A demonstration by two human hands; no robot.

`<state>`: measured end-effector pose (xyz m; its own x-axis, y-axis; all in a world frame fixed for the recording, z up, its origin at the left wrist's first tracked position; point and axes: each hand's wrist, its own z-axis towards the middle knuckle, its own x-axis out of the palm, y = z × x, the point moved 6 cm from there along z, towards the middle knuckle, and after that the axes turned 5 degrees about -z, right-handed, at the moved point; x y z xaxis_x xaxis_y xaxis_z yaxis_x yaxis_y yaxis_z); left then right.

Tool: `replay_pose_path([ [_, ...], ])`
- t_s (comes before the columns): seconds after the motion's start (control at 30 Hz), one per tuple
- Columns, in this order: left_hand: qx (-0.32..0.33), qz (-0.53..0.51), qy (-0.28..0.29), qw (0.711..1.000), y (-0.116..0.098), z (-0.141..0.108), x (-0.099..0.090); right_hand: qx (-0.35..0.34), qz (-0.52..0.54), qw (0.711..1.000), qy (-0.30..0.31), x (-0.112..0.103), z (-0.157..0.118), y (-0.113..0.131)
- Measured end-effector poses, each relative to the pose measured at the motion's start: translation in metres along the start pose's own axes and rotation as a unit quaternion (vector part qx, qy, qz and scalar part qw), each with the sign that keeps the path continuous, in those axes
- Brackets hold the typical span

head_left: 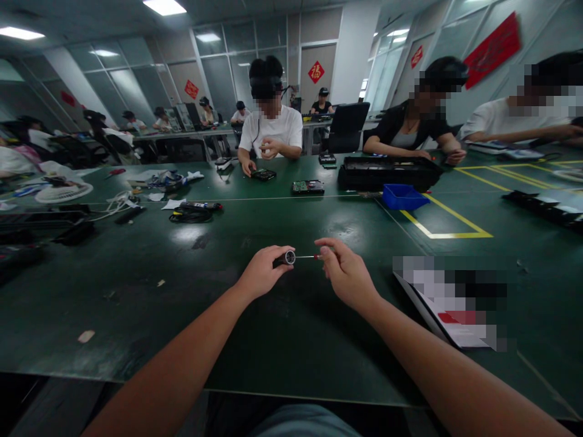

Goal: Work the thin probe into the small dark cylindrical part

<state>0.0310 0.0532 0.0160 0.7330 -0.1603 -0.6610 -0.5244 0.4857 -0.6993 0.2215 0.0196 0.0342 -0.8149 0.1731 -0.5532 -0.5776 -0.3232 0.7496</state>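
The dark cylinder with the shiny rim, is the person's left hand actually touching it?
Touching. The head view shows the left hand gripping the dark cylinder, forefinger along its top and thumb below.

The table is dark green with yellow stripes at right; the bin is blue, the far door sign red with gold writing.
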Motion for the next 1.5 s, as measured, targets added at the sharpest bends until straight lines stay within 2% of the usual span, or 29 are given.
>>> replay_pose_path([
  [0.17,-0.002,0.003,-0.001,1.0,0.001,0.0,0.0,-0.014,0.021,1.0,0.008,0.0,-0.002,0.004],
  [0.27,0.001,0.003,0.004,1.0,0.001,0.0,0.001,0.002,0.04,0.999,-0.012,0.0,-0.002,0.002],
  [0.37,0.001,0.007,0.002,1.0,0.0,0.001,0.002,0.032,0.103,0.993,-0.046,-0.001,0.0,-0.004],
  [0.47,-0.008,0.017,-0.002,1.0,0.002,0.001,0.002,0.056,0.182,0.981,-0.038,0.005,0.004,-0.013],
  [0.53,-0.007,0.013,-0.01,1.0,0.002,0.001,0.001,0.079,0.252,0.963,-0.051,0.009,0.006,-0.02],
  [0.67,0.027,0.01,-0.009,1.0,-0.002,0.002,-0.003,0.153,0.395,0.903,-0.065,0.019,0.008,-0.035],
  [0.8,0.058,0.065,0.032,0.996,-0.002,0.004,-0.003,0.233,0.428,0.872,-0.041,0.024,0.008,-0.045],
  [0.9,0.046,0.081,0.037,0.995,0.003,0.005,-0.002,0.235,0.39,0.888,-0.071,0.019,0.009,-0.05],
  [1.0,0.041,0.078,0.038,0.995,0.005,0.005,0.0,0.187,0.344,0.915,-0.097,0.013,0.009,-0.049],
  [1.27,0.045,0.081,0.042,0.995,0.001,0.003,0.003,0.08,0.2,0.974,-0.076,0.005,0.007,-0.029],
  [1.5,0.045,0.098,0.048,0.993,-0.002,0.003,0.004,0.018,0.089,0.993,-0.069,0.001,0.002,-0.011],
])
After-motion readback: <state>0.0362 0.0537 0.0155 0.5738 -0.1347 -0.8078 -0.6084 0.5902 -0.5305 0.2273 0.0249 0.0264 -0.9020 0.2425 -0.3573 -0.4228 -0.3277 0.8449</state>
